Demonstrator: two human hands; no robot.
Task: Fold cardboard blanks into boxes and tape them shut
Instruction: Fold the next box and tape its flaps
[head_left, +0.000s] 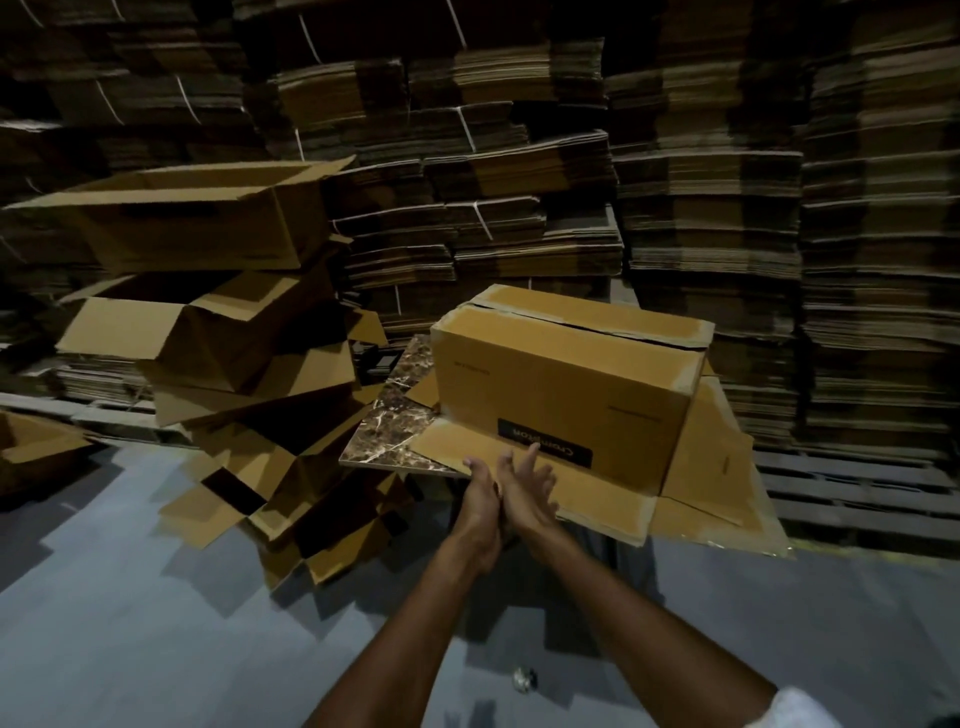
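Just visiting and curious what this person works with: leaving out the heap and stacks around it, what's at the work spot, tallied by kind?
Cardboard box, standing on the slab: 1
Marble slab: 1
Hands: 2, left hand and right hand, both open
Total: 4

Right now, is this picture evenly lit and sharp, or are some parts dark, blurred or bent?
Head view, the box is best lit; head view, the cardboard stacks behind darken toward the corners and bow from the wide lens; head view, the left hand and right hand look slightly motion-blurred.
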